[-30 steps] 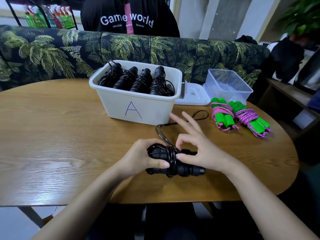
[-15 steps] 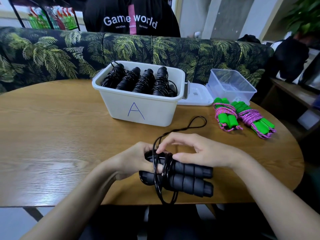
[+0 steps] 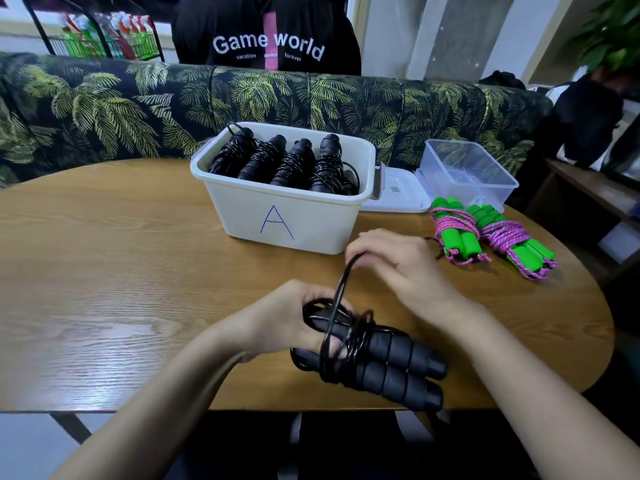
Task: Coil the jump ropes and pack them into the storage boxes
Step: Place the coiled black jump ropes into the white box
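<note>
Our left hand (image 3: 294, 317) grips the black jump rope (image 3: 391, 365) at one end of its two foam handles, which lie side by side over the near edge of the counter (image 3: 121, 271). Our right hand (image 3: 398, 268) is raised just above, its fingers pinching a loop of the cord (image 3: 341, 289). Several turns already sit around the handles next to the left hand, so we judge this rope partly coiled. The loop has yet to be wound down and secured.

Beyond the hands stands the box marked A (image 3: 287, 220), holding four coiled black ropes (image 3: 277, 164) upright in a row. There looks to be room at its right end for this one. A white lid (image 3: 394, 195) lies flat just beside it.

To the right, two green-handled ropes (image 3: 457, 233) with pink cord lie coiled on the counter, not yet packed. The clear box (image 3: 498, 183) behind them seems empty. By our reckoning, what remains is finishing this coil, boxing it, and packing the green pair.
</note>
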